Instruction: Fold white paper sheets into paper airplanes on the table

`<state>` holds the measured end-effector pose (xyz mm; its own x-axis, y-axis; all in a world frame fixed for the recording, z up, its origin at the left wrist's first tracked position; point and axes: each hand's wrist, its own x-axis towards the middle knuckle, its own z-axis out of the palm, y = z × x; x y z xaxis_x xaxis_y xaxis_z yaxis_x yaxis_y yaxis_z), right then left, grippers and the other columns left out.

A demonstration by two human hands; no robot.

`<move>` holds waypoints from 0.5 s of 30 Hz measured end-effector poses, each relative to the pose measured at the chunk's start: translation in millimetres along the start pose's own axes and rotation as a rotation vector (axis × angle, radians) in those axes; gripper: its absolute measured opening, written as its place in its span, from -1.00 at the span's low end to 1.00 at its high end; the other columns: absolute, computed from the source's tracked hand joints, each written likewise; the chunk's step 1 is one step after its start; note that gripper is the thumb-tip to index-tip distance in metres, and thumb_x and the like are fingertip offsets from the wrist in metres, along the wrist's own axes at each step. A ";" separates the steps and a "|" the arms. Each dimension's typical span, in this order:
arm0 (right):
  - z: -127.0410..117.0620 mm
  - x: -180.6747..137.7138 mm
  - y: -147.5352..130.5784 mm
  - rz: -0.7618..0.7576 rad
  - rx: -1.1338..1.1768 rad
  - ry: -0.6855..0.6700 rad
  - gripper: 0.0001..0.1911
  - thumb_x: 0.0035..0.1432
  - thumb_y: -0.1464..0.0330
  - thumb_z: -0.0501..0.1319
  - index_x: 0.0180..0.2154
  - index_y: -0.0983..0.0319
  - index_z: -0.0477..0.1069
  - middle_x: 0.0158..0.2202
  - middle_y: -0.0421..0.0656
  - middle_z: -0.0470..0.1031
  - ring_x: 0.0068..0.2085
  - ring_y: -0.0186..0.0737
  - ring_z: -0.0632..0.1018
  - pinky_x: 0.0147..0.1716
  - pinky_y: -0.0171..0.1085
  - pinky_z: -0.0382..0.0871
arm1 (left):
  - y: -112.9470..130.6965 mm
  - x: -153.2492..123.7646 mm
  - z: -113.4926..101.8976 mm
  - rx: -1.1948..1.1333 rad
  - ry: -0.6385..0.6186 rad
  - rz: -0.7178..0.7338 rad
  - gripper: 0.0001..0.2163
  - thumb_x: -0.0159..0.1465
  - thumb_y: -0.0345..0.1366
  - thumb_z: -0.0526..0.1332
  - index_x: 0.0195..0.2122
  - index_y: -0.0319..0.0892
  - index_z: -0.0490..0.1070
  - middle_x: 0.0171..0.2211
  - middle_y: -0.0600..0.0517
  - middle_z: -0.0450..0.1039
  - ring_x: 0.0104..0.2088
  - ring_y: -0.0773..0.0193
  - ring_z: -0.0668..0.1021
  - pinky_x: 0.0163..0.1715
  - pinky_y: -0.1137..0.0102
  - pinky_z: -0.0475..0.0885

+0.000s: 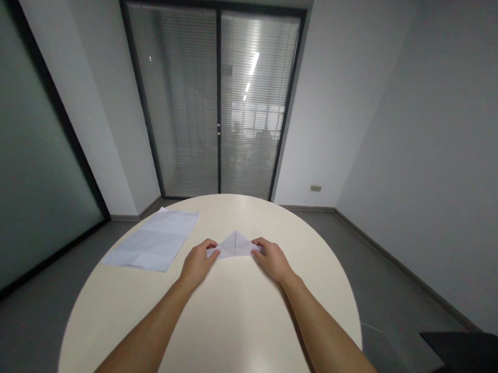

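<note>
1. Folded paper (235, 245): located on the far half of the table, near its middle, directly between your hands. It is white, with a peak pointing away from you, a crease line running from the peak toward the near edge, and a narrow end reaching out to each side.
2. Left hand (196, 263): your fingers are clamped on the left end of the folded paper, thumb on the near side, forefinger on the far side.
3. Right hand (273, 259): your fingers are clamped on the right end in the same manner, thumb nearer you.
4. Sheet (152, 242): white, creased, lying flat to the left of your left hand and apart from it, close to the table's left edge. A corner projects at its far side; the number of layers cannot be told.
5. Table (226, 308): cream, with a rounded far edge. Your forearms extend over it from the near side.
6. Surroundings: beyond the table stands a dark-framed glass partition (190, 111) with blinds. A wall socket (315, 188) sits low to its right. A black and red object (468, 351), partly cut off, is at your lower right.
</note>
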<state>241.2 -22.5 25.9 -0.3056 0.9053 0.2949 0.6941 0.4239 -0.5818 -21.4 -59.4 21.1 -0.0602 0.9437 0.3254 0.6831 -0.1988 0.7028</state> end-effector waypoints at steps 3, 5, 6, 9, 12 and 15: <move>1.4 1.4 5.5 0.016 0.033 0.026 -0.75 0.24 0.33 0.20 -0.04 0.12 0.51 -0.12 -0.14 0.63 -0.10 -0.13 0.59 -0.07 -0.23 0.38 | -1.3 0.2 -0.5 0.029 0.036 -0.025 -0.90 0.25 -0.28 0.25 -0.21 -0.09 0.49 -0.21 0.00 0.62 -0.20 0.18 0.61 -0.17 0.36 0.43; 2.1 2.5 8.8 0.037 0.043 0.044 -0.74 0.23 0.33 0.21 -0.04 0.12 0.51 -0.12 -0.14 0.63 -0.10 -0.13 0.59 -0.07 -0.23 0.38 | -2.1 0.5 -1.0 0.062 0.047 -0.042 -0.90 0.24 -0.27 0.26 -0.23 -0.10 0.49 -0.26 0.02 0.61 -0.28 0.21 0.59 -0.26 0.40 0.40; 2.3 3.0 10.2 0.049 0.046 0.052 -0.73 0.22 0.34 0.22 -0.04 0.13 0.52 -0.11 -0.13 0.63 -0.10 -0.12 0.59 -0.07 -0.22 0.38 | -2.6 0.7 -1.2 0.082 0.048 -0.052 -0.90 0.24 -0.26 0.26 -0.23 -0.11 0.50 -0.30 0.03 0.60 -0.32 0.23 0.57 -0.30 0.41 0.38; 2.7 4.0 12.7 0.079 0.049 0.066 -0.71 0.19 0.36 0.22 -0.03 0.15 0.52 -0.08 -0.13 0.62 -0.08 -0.13 0.59 -0.06 -0.24 0.38 | -4.2 1.4 -1.3 0.137 0.041 -0.091 -0.88 0.25 -0.24 0.26 -0.23 -0.12 0.50 -0.41 0.08 0.53 -0.41 0.27 0.52 -0.39 0.45 0.31; 2.7 4.4 13.1 0.116 0.027 0.065 -0.74 0.18 0.36 0.21 -0.09 0.16 0.56 -0.11 -0.13 0.64 -0.10 -0.14 0.59 -0.09 -0.27 0.38 | -4.4 1.9 -1.5 0.174 0.033 -0.137 -0.88 0.25 -0.24 0.27 -0.22 -0.11 0.50 -0.46 0.11 0.48 -0.44 0.31 0.49 -0.42 0.48 0.26; 2.6 4.5 12.8 0.146 -0.003 0.063 -0.77 0.18 0.34 0.22 -0.14 0.15 0.59 -0.18 -0.15 0.65 -0.16 -0.16 0.60 -0.16 -0.29 0.37 | -2.1 1.6 -2.4 0.186 0.025 -0.162 -0.91 0.25 -0.26 0.27 -0.24 -0.10 0.51 -0.45 0.11 0.48 -0.43 0.32 0.49 -0.43 0.49 0.23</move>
<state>247.1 -13.0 17.8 -0.1596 0.9538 0.2545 0.7303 0.2876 -0.6197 -24.7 -58.1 21.6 -0.1961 0.9521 0.2346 0.7852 0.0091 0.6192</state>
